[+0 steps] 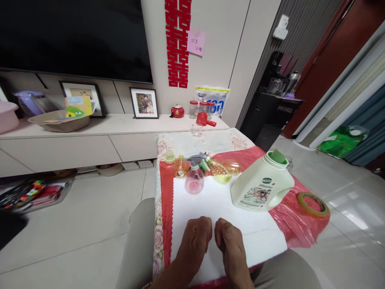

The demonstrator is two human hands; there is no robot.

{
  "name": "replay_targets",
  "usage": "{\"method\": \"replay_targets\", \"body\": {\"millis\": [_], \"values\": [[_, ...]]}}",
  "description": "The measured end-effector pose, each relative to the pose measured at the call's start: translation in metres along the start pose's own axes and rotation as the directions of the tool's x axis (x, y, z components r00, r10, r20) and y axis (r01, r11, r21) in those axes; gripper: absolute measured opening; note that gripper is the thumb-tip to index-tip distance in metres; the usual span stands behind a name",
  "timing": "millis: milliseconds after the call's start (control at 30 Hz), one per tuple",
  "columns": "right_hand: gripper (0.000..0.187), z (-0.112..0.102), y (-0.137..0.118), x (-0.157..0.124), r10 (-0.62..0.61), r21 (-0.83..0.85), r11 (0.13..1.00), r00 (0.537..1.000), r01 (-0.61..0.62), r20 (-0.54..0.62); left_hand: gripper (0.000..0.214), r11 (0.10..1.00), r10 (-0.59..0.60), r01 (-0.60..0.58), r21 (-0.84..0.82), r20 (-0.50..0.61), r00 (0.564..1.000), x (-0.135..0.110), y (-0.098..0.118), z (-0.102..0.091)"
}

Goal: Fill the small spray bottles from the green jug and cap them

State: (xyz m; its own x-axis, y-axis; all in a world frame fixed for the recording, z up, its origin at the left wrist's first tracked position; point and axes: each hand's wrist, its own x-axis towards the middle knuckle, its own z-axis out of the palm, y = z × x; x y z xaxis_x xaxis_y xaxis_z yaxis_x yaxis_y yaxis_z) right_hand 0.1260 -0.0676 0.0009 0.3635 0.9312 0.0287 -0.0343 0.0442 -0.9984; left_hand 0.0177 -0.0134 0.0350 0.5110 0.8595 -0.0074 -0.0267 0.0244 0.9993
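Observation:
My left hand is curled into a loose fist above the white sheet, and no object shows in it. Close beside it, a small gap apart, my right hand is also closed, with nothing visible in its fingers. Beyond my hands stands a clear spray bottle with a grey trigger head. Behind it are an amber bottle and a yellowish spray bottle lying on its side. A large pale green jug stands to the right, a green piece in its open mouth.
A roll of tape lies on the red plastic at the right. A small jar is at the back left of the table, a glass cup at the far edge. A white cabinet runs behind.

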Motion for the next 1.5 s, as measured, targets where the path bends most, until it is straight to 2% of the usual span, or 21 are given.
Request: {"method": "replay_targets", "body": {"millis": [133,333,567,767,1033,1300,1500], "values": [[0.062,0.003,0.0,0.001,0.013,0.03,0.999,1.0,-0.013,0.005,0.073,0.998,-0.045,0.044,-0.045,-0.013,0.999,0.002,0.003,0.003],[0.061,0.006,0.002,0.001,0.005,0.064,0.998,1.0,-0.006,0.015,0.073,0.995,-0.045,0.043,-0.092,-0.015,0.999,0.003,0.003,0.004],[0.062,0.002,0.005,0.002,0.031,0.062,0.998,0.999,-0.032,0.015,0.073,0.998,-0.022,0.019,-0.061,-0.047,0.999,0.003,-0.002,-0.002],[0.062,0.006,-0.003,0.001,0.071,0.044,0.996,0.997,-0.072,0.012,0.071,0.998,0.011,-0.015,-0.059,-0.054,0.998,0.003,-0.01,-0.001],[0.063,0.01,-0.014,0.0,0.091,0.035,0.995,0.996,-0.091,0.013,0.068,0.999,-0.024,0.023,-0.034,-0.024,0.999,0.0,-0.002,-0.003],[0.062,0.013,-0.024,0.0,0.091,0.006,0.996,0.996,-0.091,0.008,0.067,1.0,0.008,-0.007,0.017,-0.037,0.999,0.002,-0.006,-0.004],[0.062,0.013,-0.013,0.003,0.068,-0.007,0.998,0.997,-0.068,0.033,0.068,0.998,0.056,-0.055,0.027,-0.007,0.998,0.003,-0.008,-0.006]]}}
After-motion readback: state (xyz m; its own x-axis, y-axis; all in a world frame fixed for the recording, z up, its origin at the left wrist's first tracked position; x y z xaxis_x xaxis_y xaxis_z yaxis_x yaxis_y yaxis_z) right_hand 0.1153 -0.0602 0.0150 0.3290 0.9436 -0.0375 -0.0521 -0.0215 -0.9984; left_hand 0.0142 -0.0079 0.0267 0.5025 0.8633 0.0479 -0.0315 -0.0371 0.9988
